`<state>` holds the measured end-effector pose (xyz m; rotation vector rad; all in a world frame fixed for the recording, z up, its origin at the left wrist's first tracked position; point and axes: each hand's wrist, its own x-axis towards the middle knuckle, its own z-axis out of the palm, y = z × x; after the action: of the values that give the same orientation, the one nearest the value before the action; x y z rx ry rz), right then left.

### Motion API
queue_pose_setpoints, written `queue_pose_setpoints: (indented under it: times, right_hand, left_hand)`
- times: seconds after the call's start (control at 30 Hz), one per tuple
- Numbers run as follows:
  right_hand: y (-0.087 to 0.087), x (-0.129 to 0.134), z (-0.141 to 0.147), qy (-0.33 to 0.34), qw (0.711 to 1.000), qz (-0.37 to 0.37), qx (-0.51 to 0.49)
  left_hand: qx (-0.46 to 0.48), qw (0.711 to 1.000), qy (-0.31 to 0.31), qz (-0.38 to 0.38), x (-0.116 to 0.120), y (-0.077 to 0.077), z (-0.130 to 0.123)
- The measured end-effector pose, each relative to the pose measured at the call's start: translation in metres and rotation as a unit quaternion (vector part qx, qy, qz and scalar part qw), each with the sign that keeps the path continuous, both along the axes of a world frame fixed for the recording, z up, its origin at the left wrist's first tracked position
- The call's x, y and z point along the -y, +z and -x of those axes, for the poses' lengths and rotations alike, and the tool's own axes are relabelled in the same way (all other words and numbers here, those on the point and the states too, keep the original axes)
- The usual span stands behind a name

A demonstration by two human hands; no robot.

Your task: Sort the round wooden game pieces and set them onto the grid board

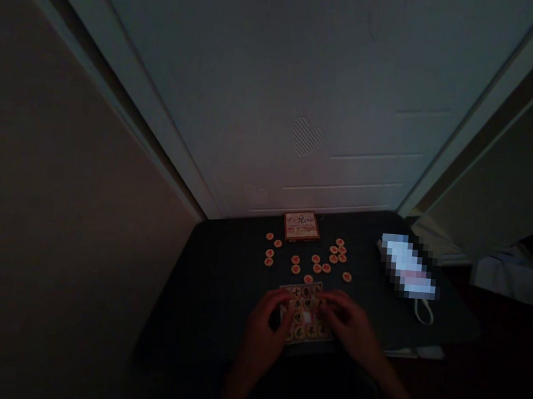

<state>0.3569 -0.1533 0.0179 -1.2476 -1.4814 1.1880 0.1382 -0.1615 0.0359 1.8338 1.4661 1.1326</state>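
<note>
A small square tray (299, 341) lies near the front of the dark table, with black-marked Chinese chess pieces (299, 332) in rows and one pale gap among them. My left hand (266, 322) covers the tray's left side, its thumb and index finger curled together over the pieces. From the right, my right hand (351, 323) reaches over the opposite side in a similar pinch. What sits between the fingertips of either hand is too dim to make out. Beyond the tray, several red-marked Chinese chess pieces (317, 268) are scattered, one of them close to its far edge.
A flat chess box (302, 226) stands at the back of the table (215, 269), near a white door (274, 102) with heart patterns. To the right lies a blurred-out bright object (408, 269) with a strap loop (424, 311). The room is dim.
</note>
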Motion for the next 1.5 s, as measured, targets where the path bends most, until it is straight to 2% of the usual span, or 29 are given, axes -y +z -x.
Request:
queue_pose_setpoints:
  times: [0.13,0.27,0.5,0.73,0.83,0.97,1.1,1.23,1.5]
  right_hand:
    - [0.005,0.005,0.006,-0.011,0.998,0.035,-0.048]
    - [0.008,0.009,0.010,-0.032,0.996,0.049,-0.071]
    - [0.007,0.011,0.016,-0.040,0.990,0.076,-0.108]
    - [0.009,0.010,0.012,-0.031,0.997,0.047,-0.051]
    - [0.004,0.005,0.002,-0.055,0.997,0.044,-0.037]
    - [-0.011,-0.004,-0.011,-0.111,0.991,0.055,-0.039]
    - [-0.024,-0.008,-0.017,-0.127,0.987,0.067,-0.076]
    - [-0.029,-0.007,-0.017,-0.110,0.988,0.077,-0.081]
    - [-0.027,-0.004,-0.017,-0.130,0.985,0.071,-0.083]
  left_hand:
    - [0.013,0.997,-0.039,0.064,0.002,0.011,-0.016]
    - [0.029,0.995,-0.053,0.086,0.001,0.017,-0.024]
    - [0.065,0.990,-0.051,0.113,0.001,0.012,-0.026]
    - [0.085,0.986,-0.038,0.137,-0.001,0.013,-0.028]
    - [0.123,0.980,-0.017,0.158,-0.004,0.013,-0.023]
    - [0.182,0.966,0.013,0.181,-0.008,0.011,-0.011]
    - [0.188,0.965,0.029,0.179,-0.010,0.007,0.001]
    - [0.173,0.969,0.017,0.173,-0.011,0.003,0.003]
    - [0.155,0.969,-0.022,0.192,-0.013,0.004,-0.003]
